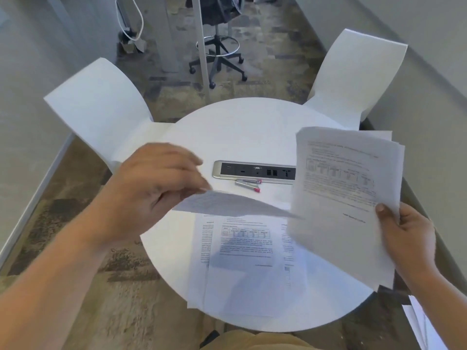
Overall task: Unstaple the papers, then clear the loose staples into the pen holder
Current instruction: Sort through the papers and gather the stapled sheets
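Observation:
My right hand [404, 238] grips a stack of printed papers [348, 198] by its lower right edge, held upright above the table's right side. My left hand [154, 188] pinches the corner of a single sheet [227, 204] that hangs nearly edge-on over the table. Several loose printed sheets [242, 263] lie flat on the round white table [240, 122] in front of me. A small silver tool with a pink tip [249, 184], perhaps the staple remover, lies near the table's middle. No pen holder or staples show.
A silver power and data strip [252, 170] is set into the tabletop behind the tool. Two white chairs [101, 102] [353, 79] stand at the far left and far right of the table. A black stool [217, 51] stands farther back on the carpet.

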Demonstrator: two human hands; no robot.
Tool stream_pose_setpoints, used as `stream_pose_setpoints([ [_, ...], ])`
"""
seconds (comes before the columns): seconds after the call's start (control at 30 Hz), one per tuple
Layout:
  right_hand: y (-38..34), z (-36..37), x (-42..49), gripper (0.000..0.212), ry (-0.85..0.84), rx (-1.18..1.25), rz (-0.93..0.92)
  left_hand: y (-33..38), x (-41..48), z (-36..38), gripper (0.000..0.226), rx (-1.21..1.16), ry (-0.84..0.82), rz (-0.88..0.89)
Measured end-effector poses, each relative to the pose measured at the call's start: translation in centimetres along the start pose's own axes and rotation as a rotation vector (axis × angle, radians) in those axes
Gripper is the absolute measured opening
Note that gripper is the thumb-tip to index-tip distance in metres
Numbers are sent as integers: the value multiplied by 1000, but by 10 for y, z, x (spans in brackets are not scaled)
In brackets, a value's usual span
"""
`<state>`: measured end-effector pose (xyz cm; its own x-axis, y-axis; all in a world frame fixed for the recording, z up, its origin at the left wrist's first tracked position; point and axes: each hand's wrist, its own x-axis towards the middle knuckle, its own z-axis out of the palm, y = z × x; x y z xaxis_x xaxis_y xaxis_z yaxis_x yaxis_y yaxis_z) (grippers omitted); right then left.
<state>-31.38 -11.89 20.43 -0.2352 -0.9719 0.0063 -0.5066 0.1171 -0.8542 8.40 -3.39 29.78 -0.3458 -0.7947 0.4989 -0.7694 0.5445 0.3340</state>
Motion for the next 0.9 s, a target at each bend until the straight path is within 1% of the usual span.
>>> stream_pose_setpoints([
  [0.07,-7,5,8,15,25,-1,-34,5,28,-8,27,-31,-101,66],
  [0.13,-16,11,12,14,-3,-8,-90,10,53,-8,27,-58,-145,106],
  [0.23,-25,27,14,15,-170,3,-147,12,96,18,25,-80,-149,124],
  [0.33,-35,42,3,16,-374,158,-69,11,130,56,16,-25,-126,97],
  [0.4,-37,49,-6,13,-495,297,-7,7,143,75,13,36,-121,38],
  [0.43,-38,51,-11,13,-541,359,30,5,148,81,13,62,-149,-5],
  [0.5,-37,53,-19,14,-615,449,99,1,154,89,14,84,-269,-106],
  [0.57,-35,53,-26,18,-644,495,167,-1,157,94,13,24,-373,-211],
  [0.67,-28,53,-33,39,-599,507,261,-2,157,101,10,-42,-398,-260],
  [0.7,-25,55,-33,40,-612,459,240,-3,155,105,9,-61,-408,-265],
  [0.73,-23,57,-34,36,-628,373,200,-3,154,110,9,-95,-419,-270],
  [0.77,-20,59,-35,23,-624,270,158,-4,151,117,11,-131,-411,-266],
  [0.8,-17,62,-35,12,-606,197,135,-5,146,122,18,-148,-362,-243],
  [0.83,-13,63,-35,8,-579,170,131,-7,139,128,29,-129,-244,-198],
  [0.87,-9,62,-34,8,-551,178,149,-9,129,134,44,-91,-61,-160],
  [0.9,-6,60,-33,8,-528,210,168,-14,115,140,59,-75,139,-183],
])
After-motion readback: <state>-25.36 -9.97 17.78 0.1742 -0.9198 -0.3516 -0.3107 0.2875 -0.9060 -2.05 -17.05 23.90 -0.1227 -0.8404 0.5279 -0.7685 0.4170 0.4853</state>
